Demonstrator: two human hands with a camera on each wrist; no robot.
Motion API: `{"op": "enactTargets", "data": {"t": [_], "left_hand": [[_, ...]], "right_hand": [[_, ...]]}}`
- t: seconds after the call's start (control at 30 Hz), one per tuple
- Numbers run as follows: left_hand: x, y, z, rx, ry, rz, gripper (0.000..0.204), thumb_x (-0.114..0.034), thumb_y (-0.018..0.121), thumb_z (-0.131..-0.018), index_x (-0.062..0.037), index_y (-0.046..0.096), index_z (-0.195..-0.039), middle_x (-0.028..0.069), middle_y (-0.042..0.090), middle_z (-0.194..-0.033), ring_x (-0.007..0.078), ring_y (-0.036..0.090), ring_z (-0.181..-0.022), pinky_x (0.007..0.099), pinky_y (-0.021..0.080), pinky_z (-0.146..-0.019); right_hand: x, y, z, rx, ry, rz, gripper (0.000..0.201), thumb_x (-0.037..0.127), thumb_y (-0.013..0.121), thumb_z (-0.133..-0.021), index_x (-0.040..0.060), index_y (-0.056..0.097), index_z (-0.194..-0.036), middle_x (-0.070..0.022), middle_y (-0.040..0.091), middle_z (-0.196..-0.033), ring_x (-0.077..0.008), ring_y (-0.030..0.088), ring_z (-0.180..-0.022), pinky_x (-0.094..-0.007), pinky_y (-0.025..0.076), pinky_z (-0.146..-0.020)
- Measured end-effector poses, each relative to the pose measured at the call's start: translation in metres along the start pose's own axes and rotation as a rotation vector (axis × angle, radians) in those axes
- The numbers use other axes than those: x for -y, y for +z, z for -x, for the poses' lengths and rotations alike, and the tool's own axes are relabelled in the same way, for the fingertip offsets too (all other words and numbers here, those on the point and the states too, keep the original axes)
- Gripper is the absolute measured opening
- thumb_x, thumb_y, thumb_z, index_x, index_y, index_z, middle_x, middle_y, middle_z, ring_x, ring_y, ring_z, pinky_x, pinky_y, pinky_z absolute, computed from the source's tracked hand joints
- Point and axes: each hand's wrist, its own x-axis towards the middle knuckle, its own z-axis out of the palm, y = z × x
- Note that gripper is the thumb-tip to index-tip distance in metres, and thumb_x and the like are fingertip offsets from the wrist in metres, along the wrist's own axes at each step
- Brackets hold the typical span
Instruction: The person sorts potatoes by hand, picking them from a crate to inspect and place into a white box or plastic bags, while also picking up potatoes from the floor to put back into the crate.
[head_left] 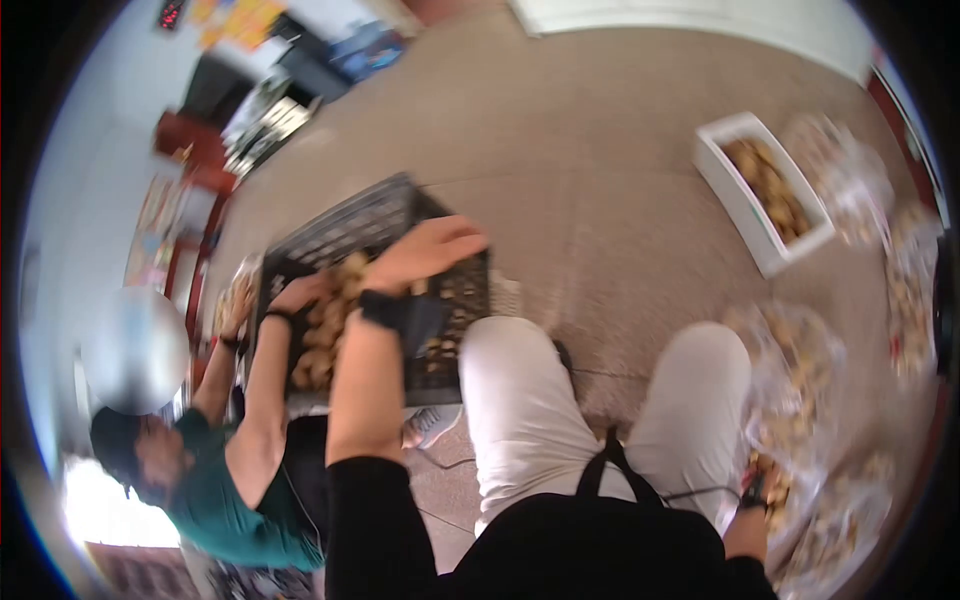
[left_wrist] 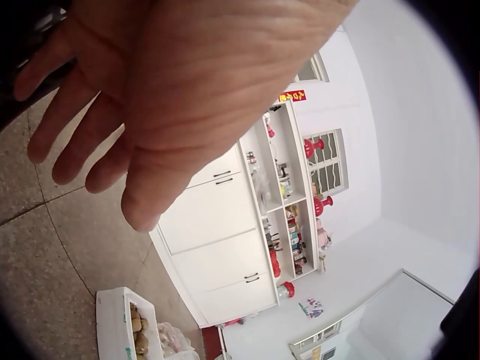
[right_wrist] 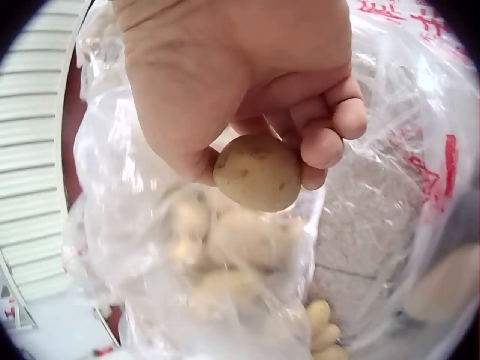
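Observation:
My left hand (head_left: pixel 428 252) reaches over the black plastic crate (head_left: pixel 385 395), its fingers extended and nothing held. Inside the crate lie many brown potatoes (head_left: pixel 318 335). In the left wrist view the spread fingers of that hand (left_wrist: pixel 112 112) show from the palm side. Low at the right, my right hand (head_left: pixel 765 483) is by a clear plastic bag (head_left: pixel 800 440). The right wrist view shows that hand (right_wrist: pixel 247 82) pinching a small round potato (right_wrist: pixel 257 174) between thumb and fingers, over plastic bags with more potatoes in them.
Another person in a green shirt (head_left: pixel 235 500) reaches a hand (head_left: pixel 300 292) into the crate from the left. A white foam box (head_left: pixel 735 205) of potatoes stands on the floor at the right. Several bags (head_left: pixel 835 180) line that side. A cable (head_left: pixel 445 463) runs along the floor.

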Motion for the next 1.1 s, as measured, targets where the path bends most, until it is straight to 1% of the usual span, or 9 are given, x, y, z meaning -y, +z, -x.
{"op": "enactTargets", "data": {"t": [0.23,0.27,0.43,0.47,0.57,0.73,0.83,0.9,1.1], "left_hand": [[0.004,0.0,0.002,-0.072,0.034,-0.027,0.04,-0.034,0.054,-0.085,0.0009,0.058,-0.103,0.014,0.061,-0.097,0.0233,0.057,-0.093,0.0324,0.043,-0.08],[0.006,0.0,0.001,-0.058,0.03,-0.033,0.041,-0.036,0.055,-0.084,0.0009,0.058,-0.103,0.0143,0.061,-0.097,0.0237,0.057,-0.092,0.0329,0.043,-0.08],[0.015,0.002,-0.005,-0.075,0.071,-0.046,0.045,-0.039,0.055,-0.083,0.0011,0.059,-0.103,0.0159,0.061,-0.098,0.0255,0.057,-0.092,0.0339,0.044,-0.079],[0.014,0.002,-0.005,-0.066,0.067,-0.074,0.046,-0.039,0.055,-0.082,0.0012,0.059,-0.103,0.0165,0.061,-0.098,0.0261,0.057,-0.091,0.034,0.044,-0.079],[0.013,0.001,-0.005,-0.075,0.073,-0.1,0.047,-0.04,0.055,-0.082,0.0018,0.059,-0.102,0.0177,0.061,-0.099,0.0278,0.057,-0.091,0.0344,0.044,-0.079],[0.011,0.001,-0.004,-0.107,0.099,-0.087,0.05,-0.043,0.054,-0.082,0.0021,0.059,-0.102,0.0175,0.061,-0.098,0.0269,0.058,-0.091,0.0341,0.046,-0.075],[-0.005,-0.005,0.009,0.027,0.068,0.203,0.053,-0.047,0.052,-0.083,0.0006,0.057,-0.107,0.0162,0.061,-0.098,0.0237,0.06,-0.089,0.0326,0.049,-0.07],[-0.011,-0.003,0.016,0.069,0.144,0.456,0.057,-0.048,0.052,-0.083,0.0005,0.053,-0.112,0.0146,0.059,-0.097,0.0206,0.061,-0.086,0.0308,0.051,-0.064],[-0.02,-0.007,0.024,0.265,0.18,0.434,0.056,-0.041,0.061,-0.079,0.0029,0.052,-0.111,0.013,0.059,-0.095,0.0189,0.062,-0.079,0.0304,0.052,-0.059]], "right_hand": [[0.088,0.187,0.033,0.104,-0.008,-0.132,0.041,0.053,0.046,-0.079,0.0137,0.055,-0.072,0.0015,0.051,-0.053,-0.0127,0.045,-0.039,-0.0268,0.039,-0.036],[0.105,0.217,0.045,0.14,-0.157,-0.044,0.041,0.054,0.048,-0.079,0.0137,0.057,-0.075,0.0014,0.05,-0.052,-0.0114,0.043,-0.039,-0.0264,0.035,-0.034],[0.166,0.363,0.113,0.658,-0.352,-0.068,0.032,0.04,0.051,-0.085,0.0099,0.057,-0.095,-0.0015,0.055,-0.074,-0.0098,0.047,-0.056,-0.0217,0.038,-0.049],[0.166,0.395,0.133,0.673,-0.358,-0.055,0.032,0.04,0.051,-0.085,0.0099,0.057,-0.095,-0.0015,0.055,-0.074,-0.0098,0.047,-0.056,-0.0217,0.038,-0.049],[0.141,0.475,0.184,0.836,-0.478,0.131,0.029,0.031,0.055,-0.085,0.0084,0.053,-0.102,-0.0016,0.055,-0.081,-0.0098,0.049,-0.062,-0.0212,0.04,-0.052],[0.07,0.554,0.237,0.859,-0.854,0.731,0.028,0.012,0.059,-0.081,0.0057,0.049,-0.106,-0.0015,0.054,-0.087,-0.0084,0.053,-0.073,-0.0204,0.043,-0.062],[0.03,0.581,0.26,0.91,-1.073,0.9,0.033,0.005,0.061,-0.077,0.004,0.048,-0.107,-0.0031,0.055,-0.089,-0.0083,0.054,-0.077,-0.0212,0.044,-0.065],[0.011,0.595,0.264,0.97,-1.076,0.915,0.034,0.004,0.062,-0.076,0.003,0.047,-0.107,-0.0035,0.056,-0.089,-0.0088,0.055,-0.078,-0.0216,0.044,-0.066],[-0.016,0.616,0.28,1.061,-1.095,0.88,0.038,0.003,0.063,-0.075,0.0023,0.047,-0.109,-0.0035,0.057,-0.085,-0.01,0.056,-0.077,-0.0218,0.045,-0.067]]}}
